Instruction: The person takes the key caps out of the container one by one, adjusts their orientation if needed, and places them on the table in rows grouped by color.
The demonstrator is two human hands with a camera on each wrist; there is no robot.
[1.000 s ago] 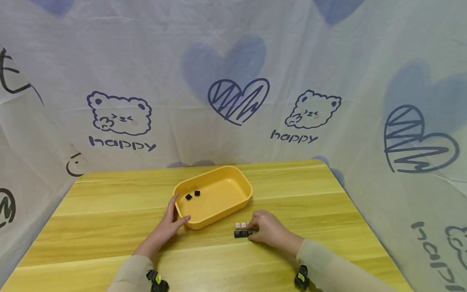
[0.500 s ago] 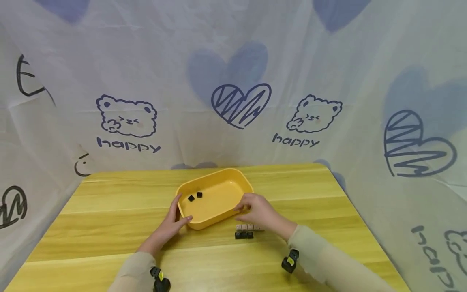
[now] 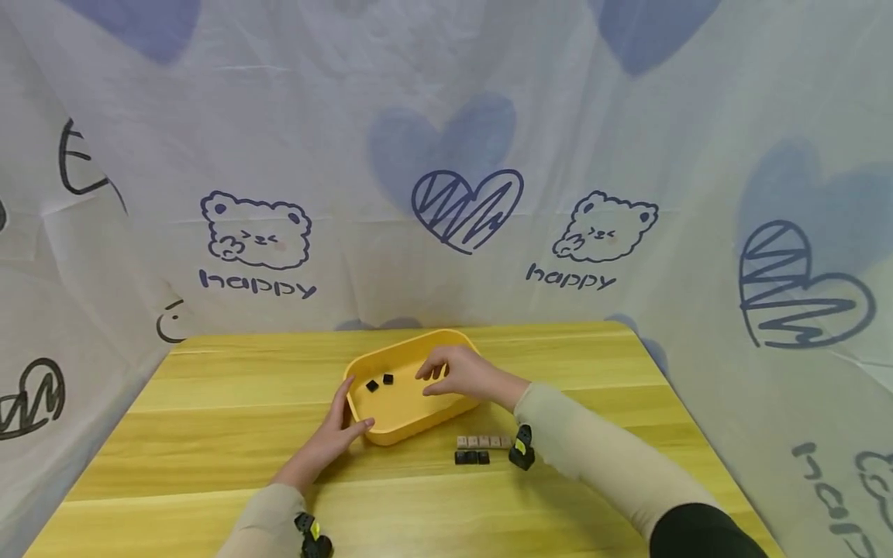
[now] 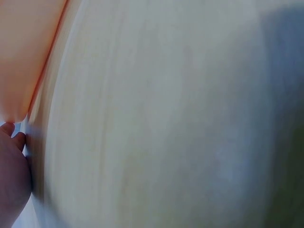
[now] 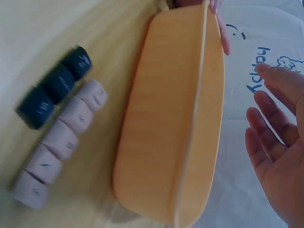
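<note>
My left hand (image 3: 324, 442) holds the left end of a yellow rectangular tray (image 3: 418, 425), fingers along its side and thumb over the near rim. Two black keycaps (image 3: 387, 379) lie in the tray's left part. Above the tray's right half hovers my right hand (image 3: 467, 373), with nothing between its loosely bent, spread fingers. In front of the tray, a row of three black keycaps (image 5: 58, 84) sits alongside a longer row of several pale pink keycaps (image 5: 61, 138). Symbols on their tops are blurred. The left wrist view catches only part of the left hand (image 4: 13, 175) and tray (image 4: 28, 52).
All of this stands on a yellow wood-grain table (image 3: 230, 403). A pale cloth (image 3: 363, 256) printed with hearts and bears hangs behind and at the sides. Each wrist wears a small black device, one (image 3: 521, 448) beside the pink row.
The right hand has let go of the black keycap at the row's right end and moved up and left over the tray. The left hand keeps its hold. The head view has shifted slightly.
</note>
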